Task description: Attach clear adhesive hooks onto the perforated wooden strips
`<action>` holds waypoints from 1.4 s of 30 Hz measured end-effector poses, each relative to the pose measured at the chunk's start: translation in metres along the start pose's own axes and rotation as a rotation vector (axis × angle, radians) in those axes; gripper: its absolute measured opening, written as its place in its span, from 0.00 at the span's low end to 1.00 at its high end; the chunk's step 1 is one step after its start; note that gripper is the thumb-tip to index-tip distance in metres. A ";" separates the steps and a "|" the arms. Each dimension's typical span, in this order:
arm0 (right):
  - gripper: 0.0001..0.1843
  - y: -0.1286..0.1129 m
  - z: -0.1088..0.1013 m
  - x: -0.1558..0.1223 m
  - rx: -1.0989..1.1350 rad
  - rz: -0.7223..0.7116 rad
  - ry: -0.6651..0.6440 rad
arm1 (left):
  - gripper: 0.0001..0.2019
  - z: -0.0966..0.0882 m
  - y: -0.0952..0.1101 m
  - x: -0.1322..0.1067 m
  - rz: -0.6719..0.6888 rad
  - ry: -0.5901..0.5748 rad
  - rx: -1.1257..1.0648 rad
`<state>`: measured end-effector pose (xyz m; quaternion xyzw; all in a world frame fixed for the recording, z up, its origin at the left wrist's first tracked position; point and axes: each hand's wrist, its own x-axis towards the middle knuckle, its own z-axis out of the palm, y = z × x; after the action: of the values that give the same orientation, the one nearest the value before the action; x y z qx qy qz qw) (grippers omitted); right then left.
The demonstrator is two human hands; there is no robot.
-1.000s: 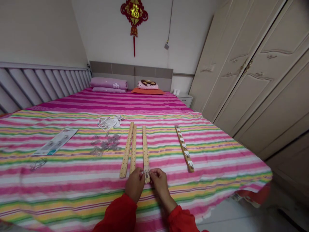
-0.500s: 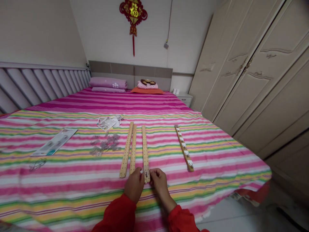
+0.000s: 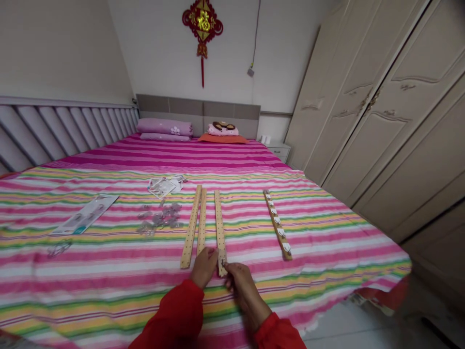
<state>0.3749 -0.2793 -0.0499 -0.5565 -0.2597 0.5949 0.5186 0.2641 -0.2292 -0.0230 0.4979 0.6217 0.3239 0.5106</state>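
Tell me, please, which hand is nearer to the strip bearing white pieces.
The right hand. It is below and left of the strip with white pieces in the picture, not touching it; the left hand is farther left, beyond the pale strip between the hands.

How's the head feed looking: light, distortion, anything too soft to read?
Head view: dim overall, with the floor darkening toward the lower right corner; head view: apparent wide-angle stretch makes the wardrobe lean; head view: the clear pieces look hazy, and the small fitting between left hand and right hand lacks fine detail.
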 end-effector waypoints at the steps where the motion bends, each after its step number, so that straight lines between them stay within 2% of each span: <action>1: 0.15 -0.001 0.000 0.000 0.007 -0.002 0.004 | 0.10 0.002 0.001 0.001 -0.046 -0.027 -0.058; 4: 0.14 -0.003 0.001 0.000 0.026 0.000 0.010 | 0.14 0.006 0.003 0.005 -0.089 -0.084 -0.119; 6: 0.14 -0.004 0.002 -0.001 0.022 0.001 0.007 | 0.16 0.009 0.003 0.008 -0.028 -0.034 -0.043; 10: 0.15 -0.003 0.002 -0.001 0.017 -0.013 0.009 | 0.14 0.013 0.000 0.012 0.076 0.142 0.138; 18: 0.16 0.008 -0.004 0.005 0.056 -0.053 -0.007 | 0.13 0.019 0.001 0.007 0.079 0.205 0.211; 20: 0.17 0.010 -0.005 0.006 0.065 -0.060 -0.015 | 0.15 0.019 0.001 0.005 0.086 0.176 0.198; 24: 0.20 0.015 -0.006 0.005 0.086 -0.058 -0.028 | 0.22 0.011 0.003 -0.001 0.143 -0.014 0.113; 26: 0.22 0.017 -0.006 0.004 0.095 -0.048 -0.050 | 0.22 0.004 0.005 -0.007 0.179 -0.054 0.099; 29: 0.23 0.018 -0.006 0.003 0.090 -0.050 -0.075 | 0.20 -0.013 0.010 -0.016 0.183 -0.122 0.102; 32: 0.25 0.018 -0.006 0.003 0.056 -0.049 -0.072 | 0.20 -0.039 0.013 -0.020 0.149 -0.184 0.006; 34: 0.25 0.016 -0.007 0.003 0.023 -0.058 -0.063 | 0.20 -0.063 0.013 -0.016 0.180 -0.084 -0.062; 38: 0.25 0.013 -0.006 0.000 -0.017 -0.078 -0.033 | 0.19 -0.121 0.001 0.007 0.323 0.386 -0.011; 40: 0.25 0.012 -0.005 -0.002 -0.023 -0.078 -0.022 | 0.19 -0.147 -0.010 0.024 0.307 0.565 0.048; 42: 0.25 0.013 -0.005 -0.003 -0.026 -0.084 -0.021 | 0.23 -0.167 -0.021 0.038 0.296 0.684 0.157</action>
<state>0.3748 -0.2872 -0.0612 -0.5455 -0.2961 0.5749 0.5332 0.0991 -0.1815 -0.0088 0.4830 0.7005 0.4929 0.1817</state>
